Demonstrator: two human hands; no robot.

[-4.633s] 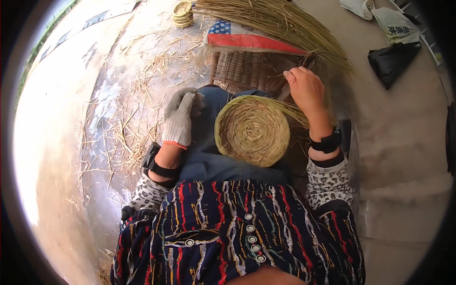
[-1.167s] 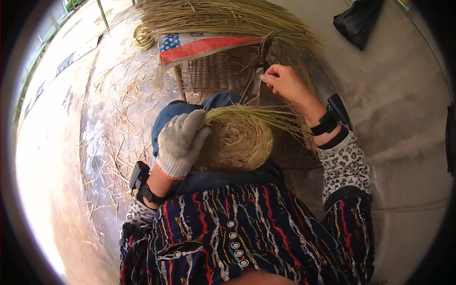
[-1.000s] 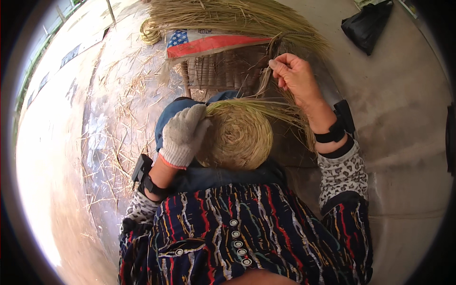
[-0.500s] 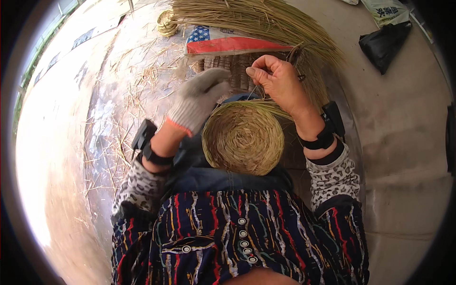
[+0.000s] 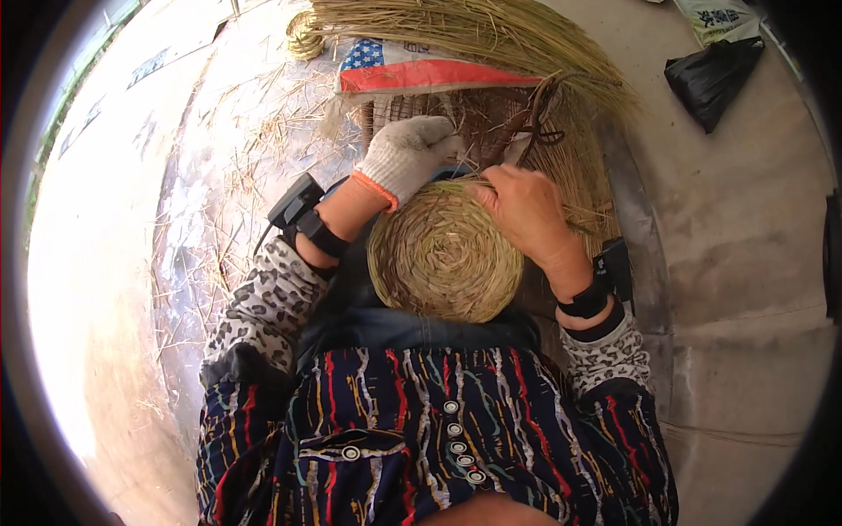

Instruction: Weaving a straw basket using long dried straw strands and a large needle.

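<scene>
The coiled straw disc lay on your lap at the centre of the view. Your bare right hand pressed on its rim at 1 o'clock, grip pinched on the straw strands there. Your gloved left hand curled over the rim at 11 o'clock, fingers closed on the disc's edge. Beyond the hands at 12 o'clock sat a wicker basket, with scissors resting on it. Farther out lay a straw bundle over a striped sack, and a black bag at 2 o'clock on the floor.
</scene>
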